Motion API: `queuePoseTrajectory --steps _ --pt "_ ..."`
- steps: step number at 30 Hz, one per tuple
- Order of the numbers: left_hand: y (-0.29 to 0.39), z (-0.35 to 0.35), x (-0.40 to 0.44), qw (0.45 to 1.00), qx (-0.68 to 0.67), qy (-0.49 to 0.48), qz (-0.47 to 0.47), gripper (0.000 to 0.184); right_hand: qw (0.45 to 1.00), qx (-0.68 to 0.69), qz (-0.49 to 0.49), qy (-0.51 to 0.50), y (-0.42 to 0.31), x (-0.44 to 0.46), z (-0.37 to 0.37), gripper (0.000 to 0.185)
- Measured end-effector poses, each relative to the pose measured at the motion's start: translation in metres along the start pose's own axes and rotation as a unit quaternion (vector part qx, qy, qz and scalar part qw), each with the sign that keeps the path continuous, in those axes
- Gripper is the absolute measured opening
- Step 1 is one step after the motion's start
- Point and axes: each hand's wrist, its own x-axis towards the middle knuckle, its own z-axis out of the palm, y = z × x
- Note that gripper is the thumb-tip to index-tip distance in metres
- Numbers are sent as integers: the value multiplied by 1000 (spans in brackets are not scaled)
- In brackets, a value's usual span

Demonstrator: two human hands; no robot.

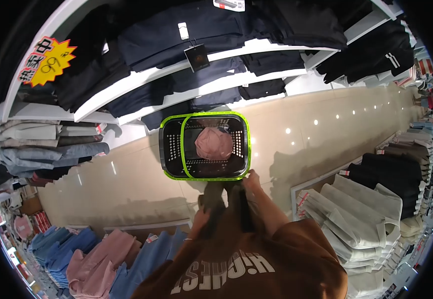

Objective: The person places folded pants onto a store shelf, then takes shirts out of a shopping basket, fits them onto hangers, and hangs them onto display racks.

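Observation:
A black shopping basket (206, 172) with a bright green rim and a green handle is in front of me. Inside it lies a rounded pink fabric item (214, 143) that looks like a cap or a bundled garment. At the basket's near right corner, my right hand (251, 181) appears closed on the rim; its fingertips are small and partly hidden. My left hand (201, 215) hangs lower, beside my legs and apart from the basket. Its fingers are dark and hard to make out.
White shelves (161, 70) with folded dark trousers (186, 37) run along the far side. Behind the basket's right side stretches a shiny tiled floor (316, 119). Pale folded garments (351, 214) stand at right; blue and pink clothes (101, 259) lie at lower left. A yellow price sign (52, 62) hangs upper left.

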Motion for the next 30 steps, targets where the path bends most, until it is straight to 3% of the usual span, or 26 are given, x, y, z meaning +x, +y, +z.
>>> queuePoseTrajectory --steps 1,4,5,7,10,13,16,17,18,20,22,23,24,28,30 --pt "-1 6 -2 1000 0 -2 16 56 1000 -27 13 -1 -1 11 6 58" --pt "-28 25 -3 996 88 -3 11 55 992 9 91 90 -7 46 27 76" --pt "-31 25 -8 998 46 21 26 52 989 24 128 67 -6 58 33 84" --pt "-45 28 -15 999 21 -24 -23 53 980 85 181 26 8 83 48 98" --pt "-30 12 -29 998 -20 -33 -47 52 972 118 203 -32 49 127 77 69" --pt "-29 8 -37 995 -85 -19 -48 46 979 73 153 115 29 116 68 26" --pt "-9 0 -42 996 -72 -18 -54 43 987 69 69 127 23 100 60 25" --pt "2 -6 -42 997 -52 -18 -55 42 973 134 37 182 27 95 67 21" --pt "5 -10 -41 997 -63 -22 -39 42 961 59 -16 269 33 94 78 23" --pt "-3 -14 -38 996 -85 -29 -6 44 965 199 83 149 15 81 63 34" --pt "-18 -15 -32 996 -90 -3 -10 42 939 318 103 77 -10 61 37 33" --pt "-30 -14 -26 996 -92 10 -14 41 891 434 133 -18 -50 31 -1 31" --pt "-47 -12 -18 993 -121 1 -6 40 859 499 98 -61 -68 14 -17 31" --pt "-111 -13 39 985 -173 -20 -6 35 848 523 67 -57 -113 -29 -47 28" --pt "-91 -24 44 978 -199 -31 -55 33 849 528 21 -31 -115 -39 -52 27"
